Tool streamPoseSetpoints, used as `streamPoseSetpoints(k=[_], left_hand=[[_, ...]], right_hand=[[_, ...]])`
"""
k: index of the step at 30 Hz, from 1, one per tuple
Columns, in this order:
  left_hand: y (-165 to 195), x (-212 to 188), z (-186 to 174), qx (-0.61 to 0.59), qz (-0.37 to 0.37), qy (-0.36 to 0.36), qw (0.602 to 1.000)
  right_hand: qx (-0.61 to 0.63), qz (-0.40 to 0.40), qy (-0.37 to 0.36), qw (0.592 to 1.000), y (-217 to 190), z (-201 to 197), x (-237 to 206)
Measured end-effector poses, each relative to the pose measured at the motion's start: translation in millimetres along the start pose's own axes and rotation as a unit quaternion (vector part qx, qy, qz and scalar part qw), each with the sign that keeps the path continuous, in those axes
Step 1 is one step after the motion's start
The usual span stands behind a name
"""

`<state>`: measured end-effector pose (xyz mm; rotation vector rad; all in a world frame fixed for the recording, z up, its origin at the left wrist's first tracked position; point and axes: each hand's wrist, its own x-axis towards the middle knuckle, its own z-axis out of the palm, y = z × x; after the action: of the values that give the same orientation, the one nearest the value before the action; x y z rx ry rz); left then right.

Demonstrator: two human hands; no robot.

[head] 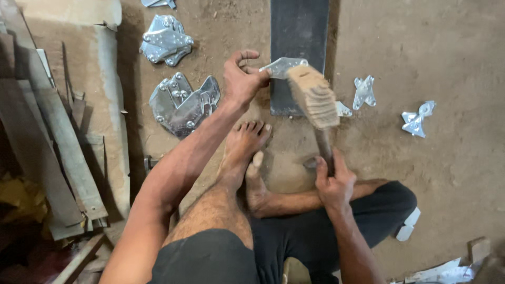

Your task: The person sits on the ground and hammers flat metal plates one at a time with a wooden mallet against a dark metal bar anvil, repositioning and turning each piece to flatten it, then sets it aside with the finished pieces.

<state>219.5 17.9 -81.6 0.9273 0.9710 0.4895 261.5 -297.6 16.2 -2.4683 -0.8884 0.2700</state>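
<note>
My left hand (241, 79) pinches a shiny flat metal piece (281, 67) and holds it on the near end of a dark steel block (298, 31) set in the dirt floor. My right hand (332, 181) grips the handle of a wooden mallet (314, 96), whose worn head hangs just above and to the right of the metal piece. I sit on the ground with my bare feet (247, 142) just in front of the block.
Two piles of shiny metal pieces (184, 102) (165, 39) lie on the left. Loose pieces (364, 92) (417, 120) lie right of the block. Metal strips and scrap (58, 142) lean along the left edge. More offcuts (436, 271) sit bottom right.
</note>
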Motion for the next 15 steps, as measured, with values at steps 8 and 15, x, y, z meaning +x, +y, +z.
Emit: streamPoseSetpoints(k=[8,15], left_hand=[[9,5,-95,-0.049,0.069,0.106,0.991],[36,32,-167,-0.099,0.030,0.261,0.960]], right_hand=[[-0.137,0.022,-0.051,0.989,25,-76,-68],[-0.152,0.005,-0.246,0.957,55,-40,-45]])
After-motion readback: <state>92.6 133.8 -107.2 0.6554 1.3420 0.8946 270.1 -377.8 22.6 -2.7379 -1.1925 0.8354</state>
